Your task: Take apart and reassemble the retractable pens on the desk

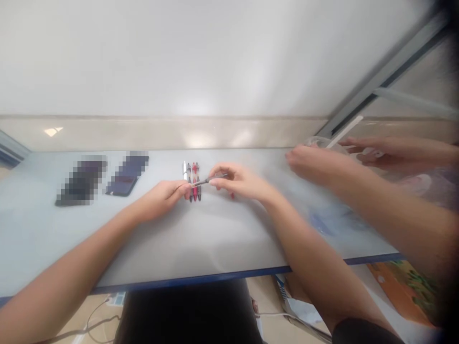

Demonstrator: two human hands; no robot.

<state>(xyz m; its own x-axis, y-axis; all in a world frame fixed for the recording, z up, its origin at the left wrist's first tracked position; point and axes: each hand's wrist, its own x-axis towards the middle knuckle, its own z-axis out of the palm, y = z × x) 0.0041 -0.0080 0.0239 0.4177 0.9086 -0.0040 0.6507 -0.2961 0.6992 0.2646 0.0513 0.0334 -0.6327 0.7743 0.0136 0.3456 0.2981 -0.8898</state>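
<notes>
Near the middle of the table [150,253], my left hand [167,198] is closed in a pinch at one end of a thin dark pen [204,182]. My right hand [238,180] grips the other end between thumb and fingers. The pen lies nearly level between both hands. Beneath and just behind it, several pens stand side by side in a row on the table, among them a white pen [185,170] and a red pen [194,193]. My left fingertips cover part of the white pen. Something small and red shows below my right fingers.
Two dark pixelated phones, one at the far left [82,181] and one nearer [128,174], lie on the table. At right, another person's hands [315,162] hold a pale stick [346,131] near clear plastic. A wall runs behind.
</notes>
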